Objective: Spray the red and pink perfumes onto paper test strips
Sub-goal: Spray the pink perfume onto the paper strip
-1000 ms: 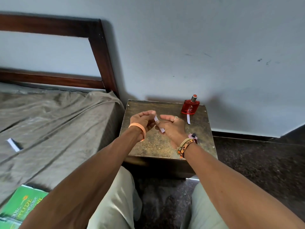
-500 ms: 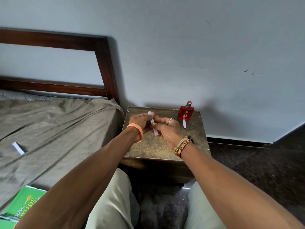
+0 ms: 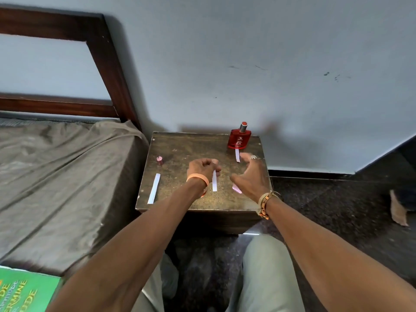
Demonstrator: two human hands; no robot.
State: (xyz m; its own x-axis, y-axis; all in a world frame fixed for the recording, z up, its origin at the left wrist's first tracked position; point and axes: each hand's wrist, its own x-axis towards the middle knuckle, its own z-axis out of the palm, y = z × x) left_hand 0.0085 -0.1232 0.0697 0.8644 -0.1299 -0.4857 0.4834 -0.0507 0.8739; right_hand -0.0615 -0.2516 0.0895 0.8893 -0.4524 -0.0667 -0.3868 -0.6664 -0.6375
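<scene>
Position noted: the person sits facing a small brown desk (image 3: 180, 145) between the bed (image 3: 56, 176) and the wall. The left hand (image 3: 201, 168) is closed, its fingers (image 3: 212, 163) pinched on the top end of a white paper test strip (image 3: 214, 182), which hangs down over the desk, probably kept clear of the surface so it can take spray. The right hand (image 3: 252, 174) hovers just beside it, fingers spread and holding nothing. Beneath its palm lies a pink object (image 3: 236, 189), partly hidden; it may be the pink perfume, though this cannot be confirmed. A small pink cap (image 3: 159, 160) stands apart at the desk's left, suggesting that bottle is uncapped.

The red perfume bottle (image 3: 239, 137) stands upright at the far right corner with no cap over its nozzle. 1 strip (image 3: 237, 155) lies directly in front of it, likely paired with that scent. Another strip (image 3: 154, 188) lies flat near the left edge, well apart, probably to keep samples separate.

Assessment: the right hand appears placed to pick up a bottle next.
</scene>
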